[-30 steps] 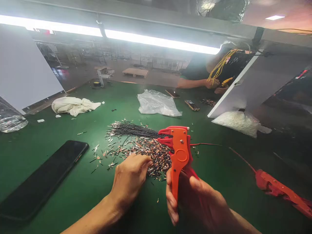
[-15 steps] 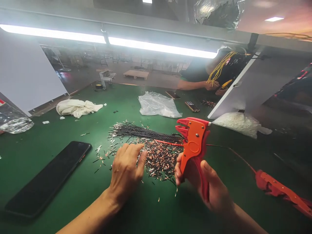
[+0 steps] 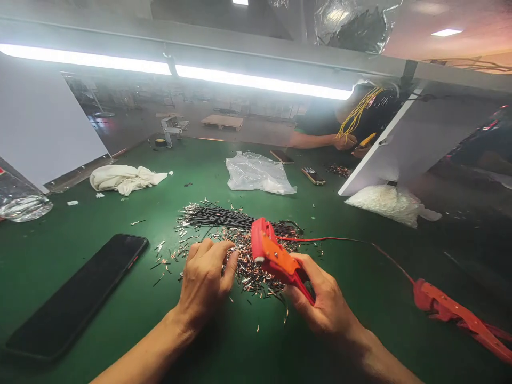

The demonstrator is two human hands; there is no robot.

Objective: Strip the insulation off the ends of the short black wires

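Note:
My right hand (image 3: 324,301) grips an orange wire stripper (image 3: 274,255), tilted with its jaws pointing left over a heap of cut wire bits (image 3: 248,266) with bare copper ends. My left hand (image 3: 205,280) rests with curled fingers on the heap's left edge; whether it pinches anything I cannot make out. A bundle of thin black wires (image 3: 236,217) lies just behind the heap. A thin red wire (image 3: 344,241) runs right from the stripper's jaws across the green table (image 3: 120,213).
A dark phone (image 3: 76,296) lies at the left. A second red stripper (image 3: 460,317) lies at the right. Farther back are a white cloth (image 3: 122,178), a clear plastic bag (image 3: 258,173) and a white bag (image 3: 390,204). Another person's hands (image 3: 346,141) hold yellow wires across the table.
My right hand has swung the stripper from upright at the right down and left over the heap. My left hand has curled its fingers and stayed on the pile.

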